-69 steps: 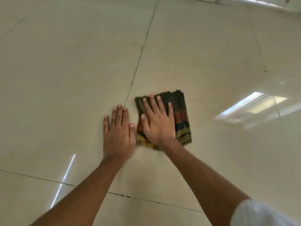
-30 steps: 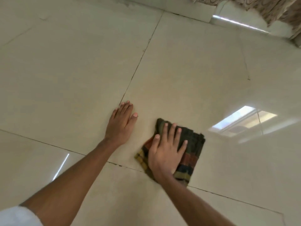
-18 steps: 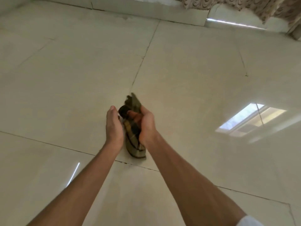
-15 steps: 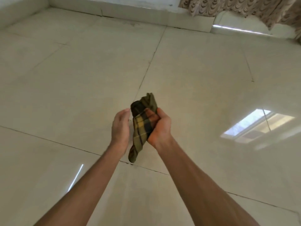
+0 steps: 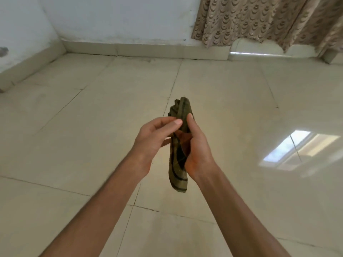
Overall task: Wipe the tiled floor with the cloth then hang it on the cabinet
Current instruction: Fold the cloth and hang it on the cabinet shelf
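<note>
Above the floor: I see the cloth lifted clear of the tiled floor, bunched upright between both hands, its lower end dangling free.
Right hand: fingers clamped on the cloth's middle.
Left hand: thumb and fingers pinched together on the cloth's upper edge.
Handling: I judge it light, soft and limp; it will sag wherever unsupported. Best taken by one edge or two corners so it drapes open.
Count: one cloth, two hands, one curtain at the far wall.
Cabinet: not in view.
</note>
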